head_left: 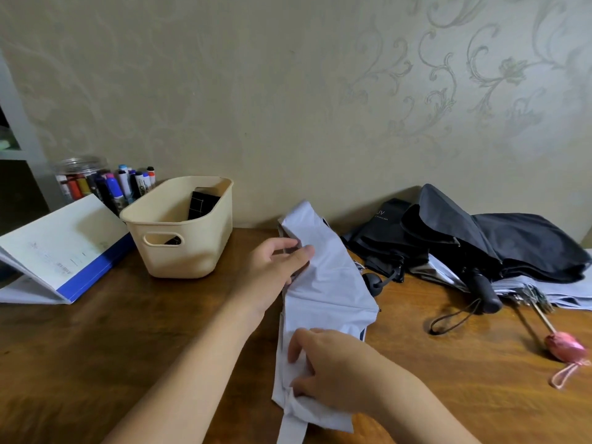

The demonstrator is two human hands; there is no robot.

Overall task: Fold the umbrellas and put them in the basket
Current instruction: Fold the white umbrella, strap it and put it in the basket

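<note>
A pale lavender umbrella (323, 283) lies collapsed on the wooden table, running from near the front edge up toward the wall. My left hand (275, 267) pinches its upper part between thumb and fingers. My right hand (323, 370) grips the lower end, fingers curled into the loose fabric; a strap hangs below it. A cream plastic basket (179, 251) stands to the left with a dark folded item (201, 203) inside. On the right lie two black umbrellas (499, 245), unfolded, and a light one with a pink handle (563, 346).
An open blue-edged binder (61, 251) lies at the left. Behind it, a clear jar (80, 177) and several markers (128, 184) stand against the patterned wall. A black round handle (373, 282) sits just right of the lavender umbrella. Bare wood (128, 331) shows at the front left.
</note>
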